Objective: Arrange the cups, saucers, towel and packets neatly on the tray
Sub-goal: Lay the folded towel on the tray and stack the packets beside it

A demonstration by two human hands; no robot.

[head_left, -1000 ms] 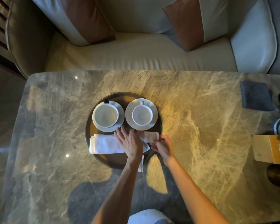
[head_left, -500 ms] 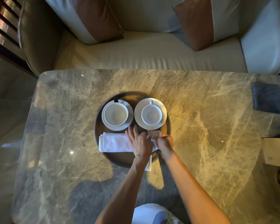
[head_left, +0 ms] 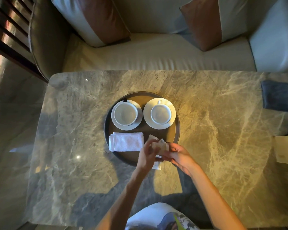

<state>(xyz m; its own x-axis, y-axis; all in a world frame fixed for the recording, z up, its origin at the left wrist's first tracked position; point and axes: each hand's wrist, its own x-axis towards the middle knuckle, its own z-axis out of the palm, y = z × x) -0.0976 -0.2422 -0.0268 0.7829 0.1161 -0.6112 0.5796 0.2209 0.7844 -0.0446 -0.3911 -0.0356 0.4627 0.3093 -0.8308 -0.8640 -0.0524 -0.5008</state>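
Item: round dark tray, set near the middle of a marble table, in front of a sofa.

Far half of tray: two white saucers side by side, close but apart. Left saucer carries the left cup, upright, with a dark handle at the far side. Right saucer carries the right cup, upright, with a white handle pointing away.

Near left of tray: white towel, folded into a rectangle, its left end reaching the tray rim.

Near right of tray: packets, a small loose bundle of pale paper sachets, lifted just above the tray floor. The left hand pinches them with thumb and fingertips closed on their near-left edge. The right hand grips them from the right side, fingers curled shut around them. Their count cannot be told. A white slip shows under the hands at the near rim; what it is cannot be told.

Step in hand, as judged: squaring the packets into an even stack; cups, saucers and towel look placed.

Next move calls for: setting the stack flat beside the towel's right end, edges parallel to it, inside the rim and clear of the right saucer.
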